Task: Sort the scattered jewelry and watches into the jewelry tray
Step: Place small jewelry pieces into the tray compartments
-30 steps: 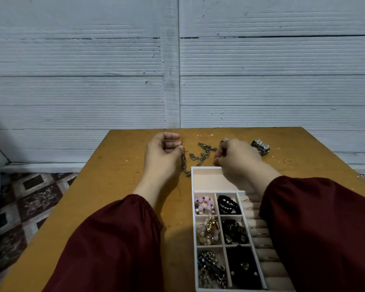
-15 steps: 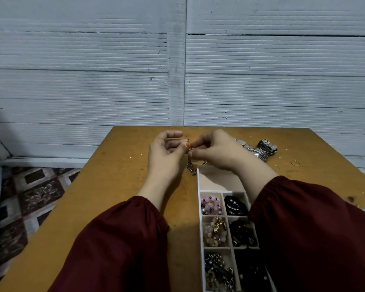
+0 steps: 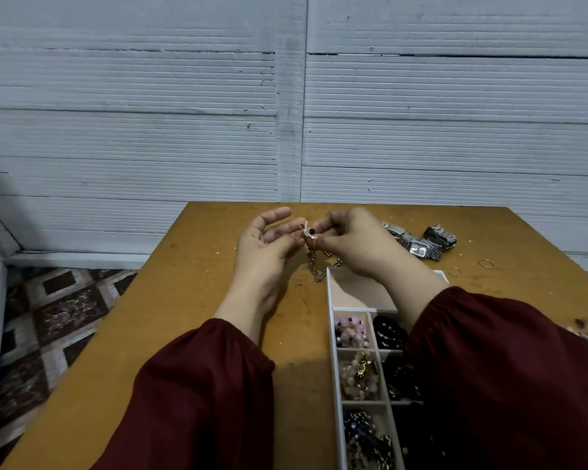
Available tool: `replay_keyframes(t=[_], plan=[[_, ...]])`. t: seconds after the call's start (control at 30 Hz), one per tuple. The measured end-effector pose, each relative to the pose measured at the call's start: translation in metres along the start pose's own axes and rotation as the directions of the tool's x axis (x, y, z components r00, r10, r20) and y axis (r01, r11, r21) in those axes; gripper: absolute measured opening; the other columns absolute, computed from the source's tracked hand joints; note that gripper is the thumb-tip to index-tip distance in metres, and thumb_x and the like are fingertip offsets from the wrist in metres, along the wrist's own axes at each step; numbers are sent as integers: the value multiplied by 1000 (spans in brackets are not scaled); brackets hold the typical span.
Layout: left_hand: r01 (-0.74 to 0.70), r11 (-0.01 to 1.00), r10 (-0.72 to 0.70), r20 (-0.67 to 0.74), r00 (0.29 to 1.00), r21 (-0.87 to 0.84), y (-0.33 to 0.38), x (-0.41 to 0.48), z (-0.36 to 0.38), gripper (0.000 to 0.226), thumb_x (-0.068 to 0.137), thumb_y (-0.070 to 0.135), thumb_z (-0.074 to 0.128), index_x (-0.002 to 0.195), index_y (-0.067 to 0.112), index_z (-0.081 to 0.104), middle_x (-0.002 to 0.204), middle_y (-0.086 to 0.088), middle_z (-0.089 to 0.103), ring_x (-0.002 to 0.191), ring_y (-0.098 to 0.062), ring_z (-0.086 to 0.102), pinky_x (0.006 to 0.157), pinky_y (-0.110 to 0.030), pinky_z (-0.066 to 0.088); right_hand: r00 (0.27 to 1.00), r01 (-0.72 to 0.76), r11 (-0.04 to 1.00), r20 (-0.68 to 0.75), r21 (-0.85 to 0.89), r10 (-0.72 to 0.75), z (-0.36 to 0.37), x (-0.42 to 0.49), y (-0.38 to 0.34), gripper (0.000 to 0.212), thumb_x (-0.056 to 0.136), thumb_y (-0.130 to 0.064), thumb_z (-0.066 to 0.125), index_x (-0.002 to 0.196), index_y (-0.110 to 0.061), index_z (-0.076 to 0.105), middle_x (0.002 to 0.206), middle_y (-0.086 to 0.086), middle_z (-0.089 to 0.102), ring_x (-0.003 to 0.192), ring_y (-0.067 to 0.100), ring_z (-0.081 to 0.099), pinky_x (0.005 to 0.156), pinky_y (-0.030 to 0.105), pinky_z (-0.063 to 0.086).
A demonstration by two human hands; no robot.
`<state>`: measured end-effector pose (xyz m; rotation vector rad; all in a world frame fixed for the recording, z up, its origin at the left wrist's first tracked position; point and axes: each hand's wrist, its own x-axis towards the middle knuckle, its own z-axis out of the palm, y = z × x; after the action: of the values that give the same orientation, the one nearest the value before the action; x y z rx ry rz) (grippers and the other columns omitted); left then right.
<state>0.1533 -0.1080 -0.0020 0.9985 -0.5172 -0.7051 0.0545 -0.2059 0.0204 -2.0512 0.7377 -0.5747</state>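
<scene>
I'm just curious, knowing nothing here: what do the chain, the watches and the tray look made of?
Chain: metal, dull brassy links, visibly interlocked. Watches: silvery metal with glinting linked bands, probably steel. Tray: white matte walls, wood or plastic, unclear; the beige lining looks like fabric.

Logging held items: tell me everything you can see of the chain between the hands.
The chain is dull, goldish metal links. The left hand and right hand pinch its top end above the table. It hangs in a loop by the tray, at its far left corner; contact there is unclear. A pale bit at the pinch is too small to identify.
</scene>
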Motion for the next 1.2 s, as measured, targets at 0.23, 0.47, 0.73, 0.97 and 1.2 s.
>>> replay_keyframes(t=[0.23, 0.47, 0.73, 0.97, 1.2], plan=[[-48, 976, 19, 138, 990, 211, -2, -2, -8, 58, 71, -23, 65, 112, 15, 53, 104, -8, 64, 82, -10, 64, 73, -22, 56, 1000, -1, 998, -9, -68, 1, 2, -1, 3, 9, 82, -11, 69, 91, -10, 68, 73, 4, 66, 70, 17, 61, 74, 34, 52], [-191, 917, 150, 139, 979, 351, -6, 4, -9, 47, 73, -18, 68, 101, 18, 57, 100, -5, 64, 77, -7, 61, 69, -18, 54, 1000, -16, 999, 5, -48, 16, 3, -2, -1, 13, 87, -12, 61, 94, -15, 72, 74, 0, 65, 62, 7, 54, 63, 22, 44], [-324, 759, 281, 164, 946, 566, -11, 3, -8, 65, 69, -14, 71, 99, 41, 54, 109, 0, 60, 74, -10, 63, 68, -20, 53, 1000, 1, 1000, -21, 1, -1, 6, -3, -5, 15, 84, -12, 67, 74, -19, 61, 65, -1, 59, 59, 9, 53, 59, 21, 41], [-251, 774, 200, 151, 968, 582, -14, 7, -15, 54, 75, -7, 72, 102, 37, 54, 88, 1, 68, 76, -15, 65, 74, -30, 55, 1000, -26, 997, -11, 77, 27, 4, -4, -8, 19, 90, -8, 58, 73, -17, 59, 68, -3, 60, 52, 1, 47, 54, 16, 38], [-235, 774, 190, 138, 972, 588, -10, 5, -14, 30, 81, -4, 68, 91, 23, 61, 85, -7, 66, 72, -11, 63, 59, -14, 50, 998, -43, 988, -48, 149, 51, 1, -6, -9, 14, 89, -7, 58, 76, -14, 60, 80, 9, 64, 68, 18, 55, 62, 25, 44]])
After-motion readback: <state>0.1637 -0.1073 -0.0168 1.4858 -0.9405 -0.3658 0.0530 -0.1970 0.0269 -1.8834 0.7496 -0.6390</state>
